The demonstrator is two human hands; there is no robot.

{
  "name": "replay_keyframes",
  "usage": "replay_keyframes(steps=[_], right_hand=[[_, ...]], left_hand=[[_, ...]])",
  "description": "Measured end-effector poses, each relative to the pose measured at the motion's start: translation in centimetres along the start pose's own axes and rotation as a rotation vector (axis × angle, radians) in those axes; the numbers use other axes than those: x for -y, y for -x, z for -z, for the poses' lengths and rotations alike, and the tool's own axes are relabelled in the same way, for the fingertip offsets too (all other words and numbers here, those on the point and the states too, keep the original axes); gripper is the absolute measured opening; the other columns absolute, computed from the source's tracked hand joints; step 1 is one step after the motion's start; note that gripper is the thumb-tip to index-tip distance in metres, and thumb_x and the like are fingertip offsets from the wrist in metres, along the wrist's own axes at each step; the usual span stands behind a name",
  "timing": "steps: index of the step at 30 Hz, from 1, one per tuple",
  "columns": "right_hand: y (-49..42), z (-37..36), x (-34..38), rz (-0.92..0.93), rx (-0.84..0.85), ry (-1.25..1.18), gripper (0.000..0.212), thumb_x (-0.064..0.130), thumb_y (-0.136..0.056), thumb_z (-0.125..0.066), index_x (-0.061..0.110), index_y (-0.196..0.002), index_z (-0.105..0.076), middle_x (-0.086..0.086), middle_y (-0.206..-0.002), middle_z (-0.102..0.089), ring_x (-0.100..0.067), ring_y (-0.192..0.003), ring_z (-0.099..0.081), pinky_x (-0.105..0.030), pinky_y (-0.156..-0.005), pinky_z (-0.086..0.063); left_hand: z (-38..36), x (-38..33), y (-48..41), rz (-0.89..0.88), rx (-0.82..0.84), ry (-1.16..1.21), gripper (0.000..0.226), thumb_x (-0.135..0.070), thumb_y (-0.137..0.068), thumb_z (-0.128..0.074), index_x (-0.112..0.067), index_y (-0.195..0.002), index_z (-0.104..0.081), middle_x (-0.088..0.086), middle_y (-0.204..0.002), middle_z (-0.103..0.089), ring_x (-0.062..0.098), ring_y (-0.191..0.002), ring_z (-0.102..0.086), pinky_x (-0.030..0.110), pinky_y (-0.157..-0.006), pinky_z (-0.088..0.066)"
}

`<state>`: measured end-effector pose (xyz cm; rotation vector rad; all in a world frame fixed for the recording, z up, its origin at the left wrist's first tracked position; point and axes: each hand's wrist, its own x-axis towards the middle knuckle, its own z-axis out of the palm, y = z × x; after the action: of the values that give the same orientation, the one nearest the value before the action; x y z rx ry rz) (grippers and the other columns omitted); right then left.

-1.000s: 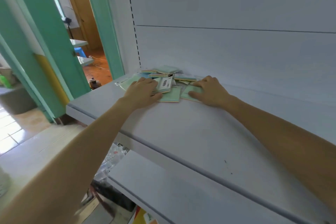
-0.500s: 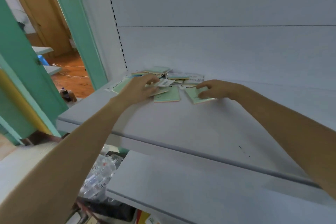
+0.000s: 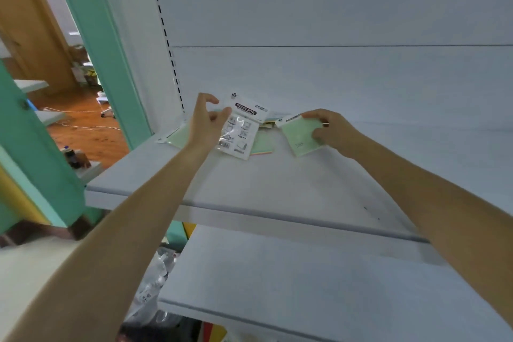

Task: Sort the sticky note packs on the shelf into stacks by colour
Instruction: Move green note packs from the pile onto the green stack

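A second ago I had both palms flat on the heap (image 3: pixel 262 143); now each has come up with a pack, so the sorting proper has begun, though no colour stack is laid out yet. My left hand (image 3: pixel 205 125) pinches a white-backed pack (image 3: pixel 241 130) by its left edge between thumb and curled fingers, raised clear of the shelf (image 3: pixel 277 186) with its printed "STICKY NOTE" side toward the camera (so I cannot read its colour from here, and I judge it needs turning over before I choose its stack); the forefinger stands free above the pinch. My right hand (image 3: pixel 334 132), at three o'clock of the heap, has fingers and thumb curled round the right edge of a pale green pack (image 3: pixel 301 136), held tilted; whether its lower corner touches the shelf I cannot tell. The rest of the heap lies by the back panel at twelve o'clock on the shelf: one pack with a green face and pinkish edge lies flat between the two lifted ones; a few more behind it overlap too much to count; another green pack (image 3: pixel 176 137) sits at nine o'clock, partly behind my left wrist. As for holders, the shelf carries every pack; a lower shelf (image 3: pixel 305 280) juts out at six o'clock; beside it at seven o'clock is a clear plastic bag (image 3: pixel 155 277), its contents too blurred to name.
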<state>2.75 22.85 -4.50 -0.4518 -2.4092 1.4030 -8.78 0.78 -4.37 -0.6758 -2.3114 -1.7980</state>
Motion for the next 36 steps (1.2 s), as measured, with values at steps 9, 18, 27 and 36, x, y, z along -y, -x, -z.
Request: replay_keyframes(steps=[9, 18, 27, 36], right_hand=[[1.8, 0.8, -1.2, 0.031, -0.214, -0.041, 0.053, -0.010, -0.080, -0.036, 0.016, -0.123, -0.054, -0.006, -0.119, -0.050, -0.022, -0.091, -0.050, -0.044, -0.085, -0.051], [2.2, 2.0, -2.5, 0.000, -0.342, -0.062, 0.054, -0.008, -0.082, -0.037, 0.019, -0.126, -0.052, -0.001, -0.118, -0.045, -0.021, -0.090, -0.047, -0.016, -0.059, -0.039], [3.4, 4.2, -4.5, -0.001, -0.276, 0.065, 0.060, -0.008, -0.078, -0.044, 0.025, -0.128, -0.048, -0.004, -0.134, -0.047, -0.023, -0.089, -0.057, -0.032, -0.080, -0.046], [6.8, 11.8, -7.3, -0.019, -0.368, -0.063, 0.061, -0.012, -0.076, -0.042, 0.023, -0.125, -0.053, -0.002, -0.129, -0.049, -0.022, -0.098, -0.054, -0.013, -0.067, -0.049]], left_hand=[[-1.0, -1.6, 1.2, -0.215, -0.109, -0.013, 0.017, -0.017, -0.084, -0.060, -0.021, -0.091, -0.046, -0.003, -0.085, -0.065, -0.001, -0.065, -0.056, 0.025, -0.064, -0.042], [-2.9, -2.0, 2.9, -0.297, 0.713, -0.579, 0.036, -0.017, -0.084, -0.062, -0.016, -0.119, -0.056, 0.004, -0.128, -0.058, 0.019, -0.118, -0.052, 0.011, -0.072, -0.036], [-3.1, -4.7, 1.4, -0.211, 0.897, -0.696, 0.055, -0.014, -0.080, -0.066, -0.037, -0.126, -0.045, -0.003, -0.114, -0.045, 0.010, -0.108, -0.044, 0.016, -0.072, -0.044], [-9.3, -8.3, 2.1, -0.153, 0.537, -0.111, 0.036, 0.006, -0.085, -0.048, -0.020, -0.109, -0.058, -0.003, -0.101, -0.048, 0.007, -0.059, -0.051, 0.013, -0.048, -0.042]])
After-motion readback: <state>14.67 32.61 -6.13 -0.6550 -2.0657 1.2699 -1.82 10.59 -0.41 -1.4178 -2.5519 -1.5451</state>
